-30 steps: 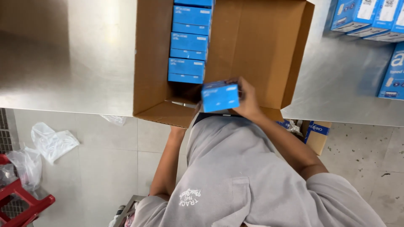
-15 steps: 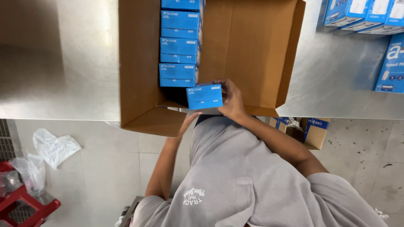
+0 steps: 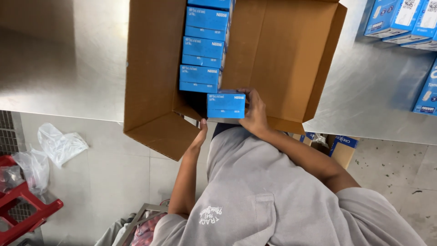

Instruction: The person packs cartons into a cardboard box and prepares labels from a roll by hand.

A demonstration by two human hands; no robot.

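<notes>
My right hand (image 3: 255, 114) has its grip clenched around a small blue box (image 3: 226, 105), fingers wrapped over its right end, holding it low inside the open cardboard carton (image 3: 277, 54). The blue box sits just at the near end of a row of matching blue boxes (image 3: 202, 48) that runs away from me along the carton's left half, and it looks to be touching or nearly touching the nearest one in that row; I cannot tell which. The right half of the carton shows bare brown cardboard.

My left hand (image 3: 200, 136) is under the carton's near edge, palm against the folded-down front flap (image 3: 159, 132), fingers straight rather than curled; its grip is released, only pressing on the cardboard, holding nothing.

The carton rests on a steel counter (image 3: 59, 59), its near flap hanging past the counter's edge toward me. At the far right of the counter stand more blue boxes (image 3: 400, 20), well apart from the carton, with another blue pack (image 3: 428, 93) at the right edge of view.

Below the counter, on the pale floor, a crumpled clear plastic bag (image 3: 59, 143) lies to my left, near a red stool (image 3: 22, 205). Under the counter on my right sits a small brown carton with blue print (image 3: 341, 148). My grey shirt (image 3: 273, 200) fills the lower middle of the view.
</notes>
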